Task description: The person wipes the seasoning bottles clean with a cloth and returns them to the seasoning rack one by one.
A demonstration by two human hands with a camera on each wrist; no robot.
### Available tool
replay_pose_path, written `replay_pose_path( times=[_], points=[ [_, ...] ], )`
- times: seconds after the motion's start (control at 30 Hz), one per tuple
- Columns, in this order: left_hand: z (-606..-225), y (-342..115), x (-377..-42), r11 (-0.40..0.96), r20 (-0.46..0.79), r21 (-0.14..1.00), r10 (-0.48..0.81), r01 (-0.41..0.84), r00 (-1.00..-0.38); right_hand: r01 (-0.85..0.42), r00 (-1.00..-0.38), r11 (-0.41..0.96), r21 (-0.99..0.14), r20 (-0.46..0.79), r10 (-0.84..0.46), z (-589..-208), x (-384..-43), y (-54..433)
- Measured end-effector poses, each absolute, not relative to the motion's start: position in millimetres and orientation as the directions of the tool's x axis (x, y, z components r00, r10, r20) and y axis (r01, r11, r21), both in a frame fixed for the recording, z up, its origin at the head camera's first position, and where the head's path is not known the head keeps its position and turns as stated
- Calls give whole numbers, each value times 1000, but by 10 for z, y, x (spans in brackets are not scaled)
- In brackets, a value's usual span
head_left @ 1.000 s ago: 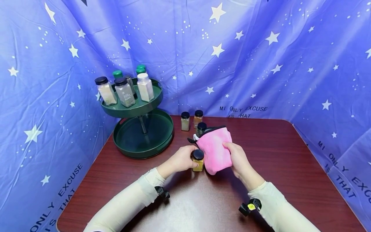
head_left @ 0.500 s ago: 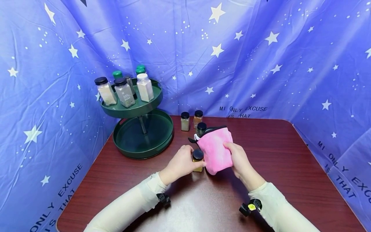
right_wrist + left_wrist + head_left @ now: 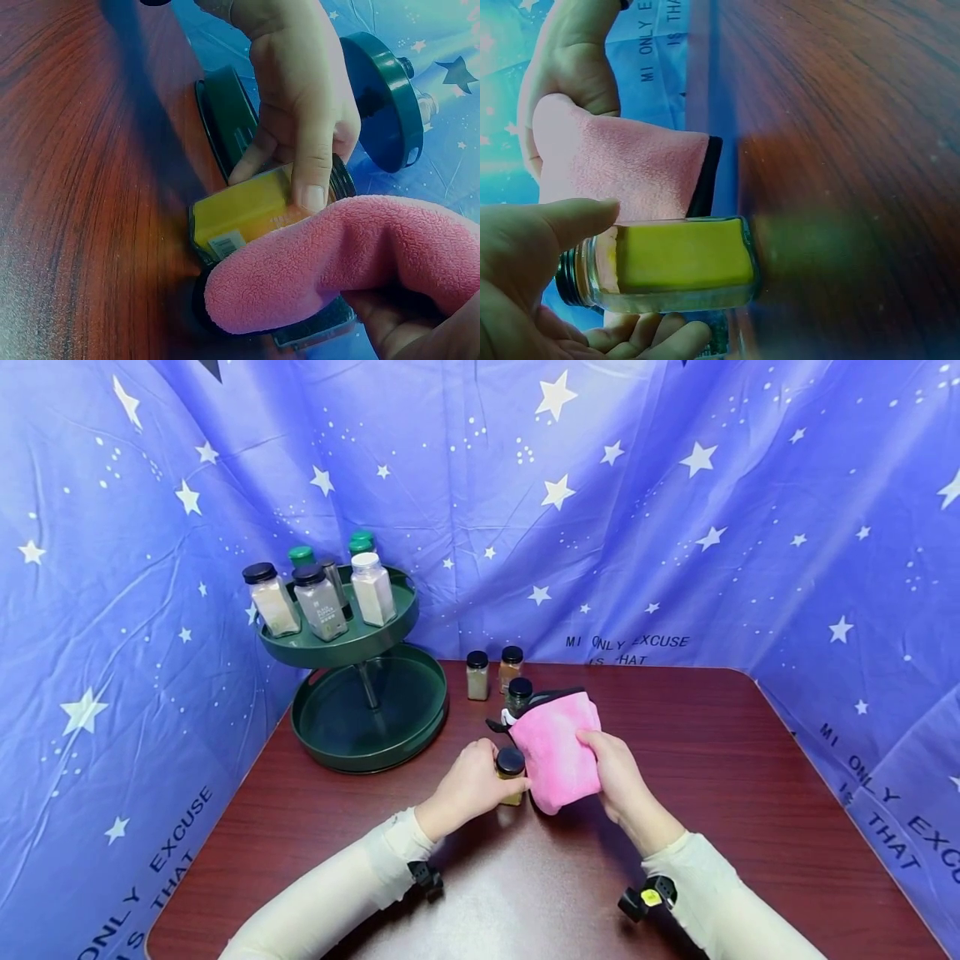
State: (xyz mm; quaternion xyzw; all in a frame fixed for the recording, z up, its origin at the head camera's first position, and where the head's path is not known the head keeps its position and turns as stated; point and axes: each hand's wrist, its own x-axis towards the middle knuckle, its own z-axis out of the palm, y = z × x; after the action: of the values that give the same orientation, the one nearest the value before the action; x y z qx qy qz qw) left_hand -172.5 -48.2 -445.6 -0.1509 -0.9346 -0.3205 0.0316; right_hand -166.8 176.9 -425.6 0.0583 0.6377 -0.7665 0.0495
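Note:
My left hand (image 3: 467, 785) grips a small square spice jar (image 3: 682, 259) of yellow powder with a black lid, thumb on one side and fingers on the other. The jar is upright at the table's middle. A folded pink cloth (image 3: 558, 752) with a dark edge is held in my right hand (image 3: 618, 772), just right of the jar. In the right wrist view the cloth (image 3: 300, 277) overlaps part of the jar's side; whether they touch I cannot tell. Behind the cloth's far corner stands a dark spice jar (image 3: 519, 692), partly hidden.
A green two-tier turntable rack (image 3: 367, 760) stands at the left. Its upper tier carries several spice jars, including a black pepper jar (image 3: 321, 606) and a white-capped jar (image 3: 372, 589). Two small jars, one pale (image 3: 477, 677) and one orange (image 3: 512, 668), stand near the table's back edge.
My left hand has shifted slightly right around the yellow jar, its thumb now lying across the front. The right hand and pink cloth have barely moved.

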Motion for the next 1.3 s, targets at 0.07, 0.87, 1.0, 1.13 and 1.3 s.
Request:
replay_pose_path(
  times=[0.07,0.87,1.0,1.13,1.3],
  points=[
    [-4436,-481,-1732,745,154,595,265,303,-952,151,-988,-183,-972,-153,-1,-4256,-1668,1766],
    [-4393,-517,-1782,659,141,655,376,371,-916,144,-990,-184,-972,-143,-21,-4247,-1660,1746],
    [-4396,-516,-1791,665,143,643,385,381,-912,142,-990,-179,-974,-139,-25,-4238,-1659,1736],
    [-4401,-513,-1800,666,145,635,396,392,-907,134,-991,-179,-975,-131,-27,-4230,-1657,1722],
    [-4427,-519,-1818,662,140,634,411,400,-901,131,-991,-178,-975,-127,-33,-4213,-1652,1697]
  ],
)
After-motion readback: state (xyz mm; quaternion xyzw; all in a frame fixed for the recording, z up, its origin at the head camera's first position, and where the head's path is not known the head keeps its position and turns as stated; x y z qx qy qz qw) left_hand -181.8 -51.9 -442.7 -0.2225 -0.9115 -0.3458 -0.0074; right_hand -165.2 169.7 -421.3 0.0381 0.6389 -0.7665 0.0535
